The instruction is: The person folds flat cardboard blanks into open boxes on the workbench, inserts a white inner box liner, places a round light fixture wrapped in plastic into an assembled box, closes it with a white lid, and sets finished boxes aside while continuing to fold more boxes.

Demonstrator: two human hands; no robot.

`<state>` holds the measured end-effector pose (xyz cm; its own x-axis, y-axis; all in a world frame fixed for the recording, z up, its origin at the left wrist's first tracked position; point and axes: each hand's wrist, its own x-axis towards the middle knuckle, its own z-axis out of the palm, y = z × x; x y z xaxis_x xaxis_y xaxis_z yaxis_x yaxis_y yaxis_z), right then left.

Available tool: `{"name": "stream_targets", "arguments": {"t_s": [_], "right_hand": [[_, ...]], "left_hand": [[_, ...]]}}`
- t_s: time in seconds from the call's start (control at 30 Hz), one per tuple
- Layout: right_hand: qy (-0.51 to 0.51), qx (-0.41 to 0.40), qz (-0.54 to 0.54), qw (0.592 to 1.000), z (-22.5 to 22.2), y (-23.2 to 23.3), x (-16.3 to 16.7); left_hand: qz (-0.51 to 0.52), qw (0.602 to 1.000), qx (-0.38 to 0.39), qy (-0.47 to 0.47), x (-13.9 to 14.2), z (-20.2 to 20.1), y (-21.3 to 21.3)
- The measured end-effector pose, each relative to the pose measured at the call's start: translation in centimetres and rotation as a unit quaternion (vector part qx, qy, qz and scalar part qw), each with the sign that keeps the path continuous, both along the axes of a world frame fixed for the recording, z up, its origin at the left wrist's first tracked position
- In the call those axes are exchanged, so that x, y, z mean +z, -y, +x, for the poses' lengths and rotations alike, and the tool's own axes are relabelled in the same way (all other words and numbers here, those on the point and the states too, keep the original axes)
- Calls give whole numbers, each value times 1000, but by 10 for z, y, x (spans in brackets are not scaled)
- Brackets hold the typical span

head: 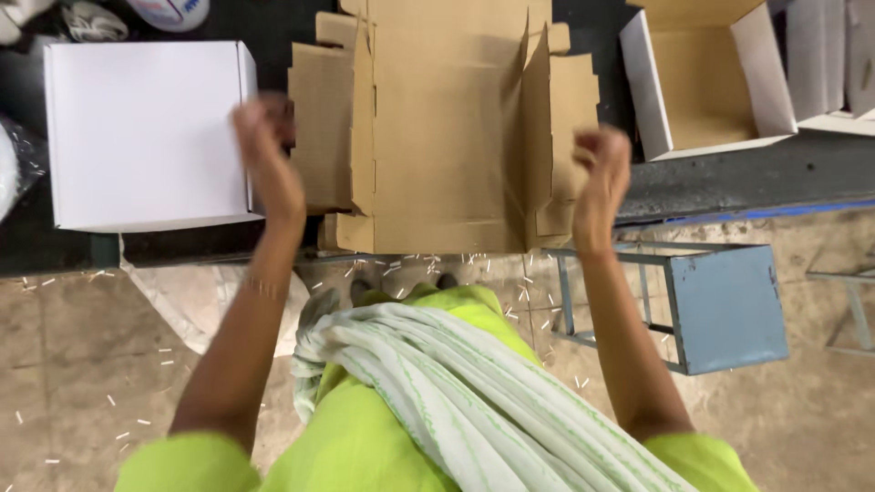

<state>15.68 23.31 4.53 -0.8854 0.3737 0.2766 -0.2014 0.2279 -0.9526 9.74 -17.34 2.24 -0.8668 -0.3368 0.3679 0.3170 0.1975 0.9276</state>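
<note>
A flat brown cardboard box blank (pixel 447 137) lies on the dark table (pixel 729 173) in front of me, its two long side panels folded partly upright. My left hand (pixel 266 155) is at the blank's left flap, fingers curled and blurred. At the right flap my right hand (pixel 600 178) has its fingers curled in too. Whether either hand grips the cardboard is unclear.
A closed white box (pixel 146 137) sits left of the blank. An open white box with a brown inside (pixel 706 77) stands at the back right. A blue metal stool (pixel 720 305) is on the floor at right. Small paper scraps litter the floor.
</note>
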Motion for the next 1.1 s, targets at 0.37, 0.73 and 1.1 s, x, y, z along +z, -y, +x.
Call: {"name": "stream_targets", "arguments": {"t_s": [0.37, 0.73, 1.1], "right_hand": [[46, 159, 384, 908, 118, 71, 26], [-16, 221, 468, 855, 98, 116, 44], [10, 200, 428, 881, 32, 101, 32]], "left_hand": [[-370, 880, -296, 42, 30, 152, -62], [-366, 902, -222, 63, 62, 127, -68], [-34, 990, -131, -28, 61, -3, -9]]}}
